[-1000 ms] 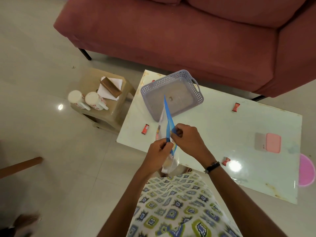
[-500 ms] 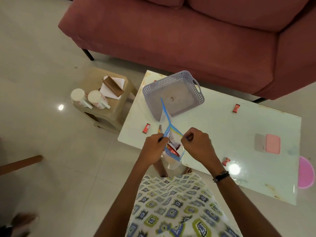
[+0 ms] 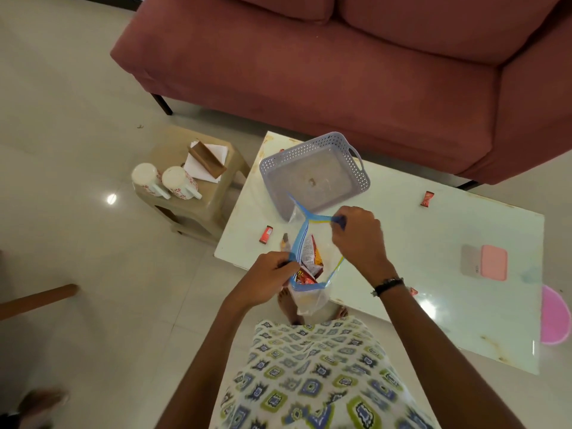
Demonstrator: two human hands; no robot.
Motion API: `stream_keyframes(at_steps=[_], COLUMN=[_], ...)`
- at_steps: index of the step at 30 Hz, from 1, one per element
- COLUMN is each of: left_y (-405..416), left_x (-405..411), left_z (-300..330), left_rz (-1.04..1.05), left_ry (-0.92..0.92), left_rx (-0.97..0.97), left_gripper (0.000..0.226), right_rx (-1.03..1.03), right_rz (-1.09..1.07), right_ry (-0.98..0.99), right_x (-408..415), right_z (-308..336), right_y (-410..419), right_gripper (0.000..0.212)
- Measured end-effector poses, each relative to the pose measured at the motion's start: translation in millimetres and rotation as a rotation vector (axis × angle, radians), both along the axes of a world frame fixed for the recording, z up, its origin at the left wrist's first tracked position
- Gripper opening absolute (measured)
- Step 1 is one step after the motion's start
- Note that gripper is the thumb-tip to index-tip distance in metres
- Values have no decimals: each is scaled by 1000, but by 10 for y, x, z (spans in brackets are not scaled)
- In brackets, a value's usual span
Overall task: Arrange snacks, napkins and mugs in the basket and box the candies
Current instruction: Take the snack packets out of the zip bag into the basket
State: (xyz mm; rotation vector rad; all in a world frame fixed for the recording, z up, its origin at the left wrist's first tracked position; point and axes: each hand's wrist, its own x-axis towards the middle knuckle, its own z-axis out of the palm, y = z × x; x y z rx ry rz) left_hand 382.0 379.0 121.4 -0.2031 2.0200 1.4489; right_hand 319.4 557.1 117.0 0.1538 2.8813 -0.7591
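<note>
I hold a clear zip bag (image 3: 309,300) with a blue seal over the table's near edge. My left hand (image 3: 267,278) pinches one side of its mouth and my right hand (image 3: 357,235) pinches the other, pulling it wide apart. Red and orange snack packets (image 3: 309,258) show inside. The grey perforated basket (image 3: 359,174) stands just beyond the bag on the white table (image 3: 433,236). Red wrapped candies lie on the table: one (image 3: 265,234) left of the bag, one (image 3: 427,199) at the far side. A pink box (image 3: 493,262) sits to the right.
A small beige stool (image 3: 213,202) left of the table carries two white flowered mugs (image 3: 164,181), white napkins (image 3: 204,164) and a brown holder. A red sofa (image 3: 340,72) runs behind the table. A pink round lid (image 3: 554,317) lies at the table's right edge.
The bag's seal was shut a second ago. My hands have pulled apart, the right one moving up and away, and the mouth now gapes with the snacks showing.
</note>
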Motion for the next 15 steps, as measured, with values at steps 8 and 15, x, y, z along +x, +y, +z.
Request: stream_keyframes(at_steps=[8, 15], left_y=[22, -49], left_x=[87, 121], left_z=[-43, -31], left_rz=[-9, 12], left_ry=[-32, -48], left_rx=[33, 47], left_gripper=[23, 25], right_rx=[8, 71], right_rz=[190, 212], right_ry=[-86, -28], right_x=[-120, -273], right_z=[11, -95], right_y=[-36, -221], right_gripper=[16, 25])
